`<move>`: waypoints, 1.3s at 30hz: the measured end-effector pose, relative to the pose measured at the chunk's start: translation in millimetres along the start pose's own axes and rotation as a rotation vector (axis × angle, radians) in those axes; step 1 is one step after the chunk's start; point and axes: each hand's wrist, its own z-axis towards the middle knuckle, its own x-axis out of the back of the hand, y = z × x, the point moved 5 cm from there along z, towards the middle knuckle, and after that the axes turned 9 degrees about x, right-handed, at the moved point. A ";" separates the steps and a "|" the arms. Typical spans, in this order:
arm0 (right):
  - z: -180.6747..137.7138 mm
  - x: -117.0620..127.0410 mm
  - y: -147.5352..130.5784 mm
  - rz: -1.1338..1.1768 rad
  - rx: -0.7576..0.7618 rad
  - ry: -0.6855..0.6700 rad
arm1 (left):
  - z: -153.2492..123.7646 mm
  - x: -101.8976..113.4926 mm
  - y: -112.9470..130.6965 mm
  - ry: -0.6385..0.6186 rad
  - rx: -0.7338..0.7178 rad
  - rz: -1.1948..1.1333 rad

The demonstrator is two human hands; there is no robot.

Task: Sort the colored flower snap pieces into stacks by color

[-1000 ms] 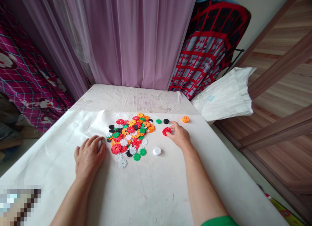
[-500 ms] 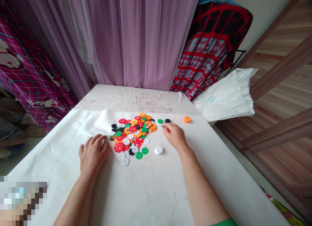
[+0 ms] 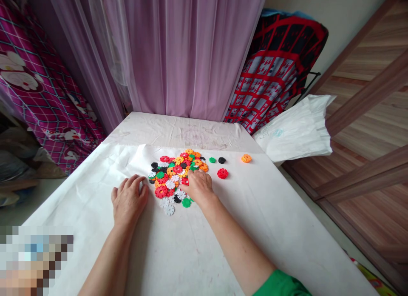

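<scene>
A pile of snowflake-shaped plastic discs (image 3: 170, 184) in red, orange, green, black, white and grey lies on the white-covered table. My right hand (image 3: 199, 186) is over the pile's right side, thumb and forefinger apart around a red disc (image 3: 185, 181) and touching the pieces; its other fingers are partly hidden. Flat on the cloth just left of the pile rests my left hand (image 3: 130, 198), fingers loosely spread and holding nothing. Right of the pile sit separate groups: red discs (image 3: 222, 173), black discs (image 3: 222, 160), a green disc (image 3: 212, 160) and orange discs (image 3: 246, 158).
A white bag (image 3: 296, 128) leans at the table's right edge. Purple curtains (image 3: 191, 53) hang behind the table (image 3: 178, 253). A red-and-black patterned cover (image 3: 270, 70) stands at the back right, near wooden doors (image 3: 366, 117). A blurred-out patch covers the lower left corner.
My right hand has moved left onto the pile, leaving the red discs on the cloth. The white stack is now hidden by my right hand or forearm. My left hand stays put.
</scene>
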 end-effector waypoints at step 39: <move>-17.8 12.2 154.8 0.040 -0.110 0.081 | 2.0 2.5 0.6 0.000 -0.028 0.016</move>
